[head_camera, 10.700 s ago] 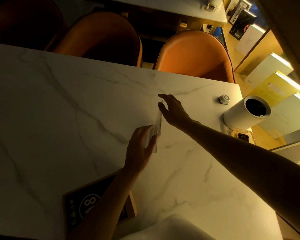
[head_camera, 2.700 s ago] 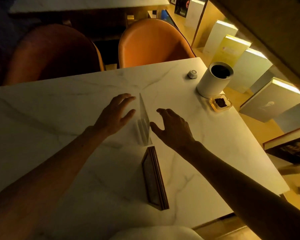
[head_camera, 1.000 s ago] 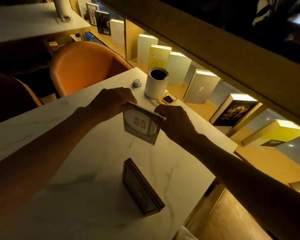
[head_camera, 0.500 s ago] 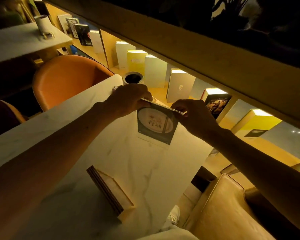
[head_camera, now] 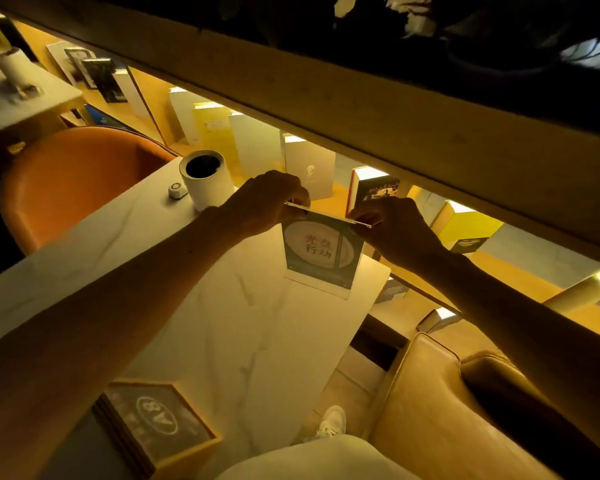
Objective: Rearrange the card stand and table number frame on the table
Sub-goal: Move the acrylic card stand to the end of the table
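A clear acrylic card stand (head_camera: pixel 321 252) with a dark printed card stands upright near the far right edge of the white marble table (head_camera: pixel 243 327). My left hand (head_camera: pixel 269 202) pinches its top left corner and my right hand (head_camera: pixel 393 225) pinches its top right corner. Its base appears to rest on the table. The wooden table number frame (head_camera: pixel 156 422), dark-faced with "A8" on it, stands near the table's front edge, below my left forearm.
A white cylindrical holder (head_camera: pixel 205 178) and a small round white button (head_camera: pixel 177 191) sit at the table's far corner. Orange chair (head_camera: pixel 76 181) at left, tan leather seat (head_camera: pixel 447 410) at right. Lit bookshelf (head_camera: pixel 291 157) runs behind the table.
Both hands took hold of the card stand, turned it face-on and carried it toward the table's far right edge. The view swung right; the number frame now shows its face.
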